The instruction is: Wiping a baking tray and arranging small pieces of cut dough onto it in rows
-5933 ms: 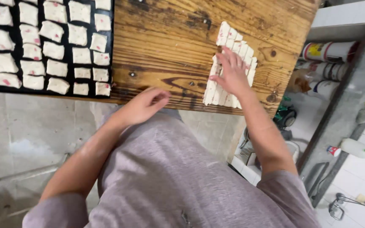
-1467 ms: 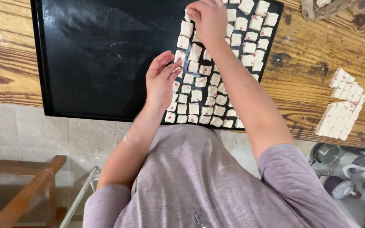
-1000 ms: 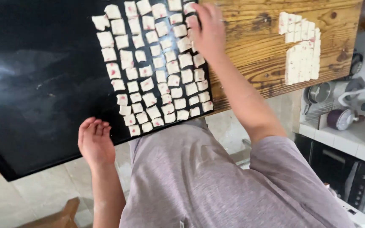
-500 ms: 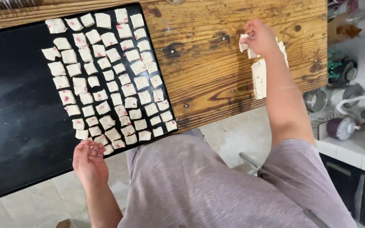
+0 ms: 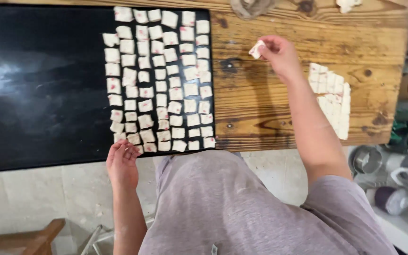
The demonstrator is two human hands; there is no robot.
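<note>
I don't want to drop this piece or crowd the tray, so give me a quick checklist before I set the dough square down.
1. Piece secure in the grip: ok. The right hand pinches one dough piece in its fingertips, above the wooden table.
2. Tray steadied: ok. The left hand rests at the near edge of the black tray.
3. Free space on the tray: ok. Its left part is bare; the rows of squares fill only the right part.
4. Path to the tray: ok. Nothing stands between hand and tray.
5. More pieces ready: ok. The cut dough strip lies to the right.
6. Rows evenly spaced: not ok. Some squares sit crooked.
</note>
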